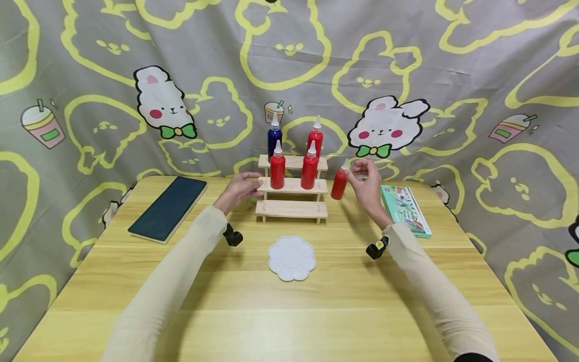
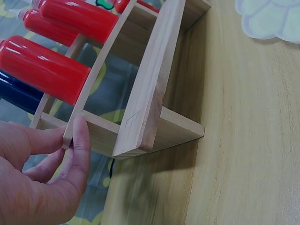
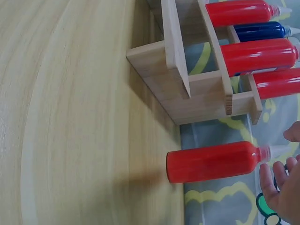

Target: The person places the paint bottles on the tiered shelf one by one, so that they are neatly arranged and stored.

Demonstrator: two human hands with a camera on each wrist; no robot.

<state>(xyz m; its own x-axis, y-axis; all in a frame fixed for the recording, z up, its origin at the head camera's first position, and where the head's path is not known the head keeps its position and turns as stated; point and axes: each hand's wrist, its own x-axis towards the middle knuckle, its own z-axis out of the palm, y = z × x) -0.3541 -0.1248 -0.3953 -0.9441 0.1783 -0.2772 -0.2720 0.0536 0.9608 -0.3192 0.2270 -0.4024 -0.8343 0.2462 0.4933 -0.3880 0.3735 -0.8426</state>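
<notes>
A three-tier wooden display stand [image 1: 291,209] stands at the back of the table. Its left end, at the middle step, is pinched between the thumb and fingers of my left hand [image 1: 239,189]. Two red squeeze bottles [image 1: 277,172] are on that middle step; a blue bottle [image 1: 274,137] and another red one [image 1: 315,142] stand on the top step. Right of the stand, a separate red squeeze bottle [image 3: 211,162] is upright on the table. My right hand [image 1: 367,185] surrounds its clear nozzle, thumb and fingers spread apart; contact is unclear.
A white flower-shaped palette [image 1: 292,258] lies in front of the stand. To the left is a dark flat board [image 1: 168,208]; to the right lies a green box [image 1: 406,210]. A patterned curtain [image 1: 217,55] hangs behind the table.
</notes>
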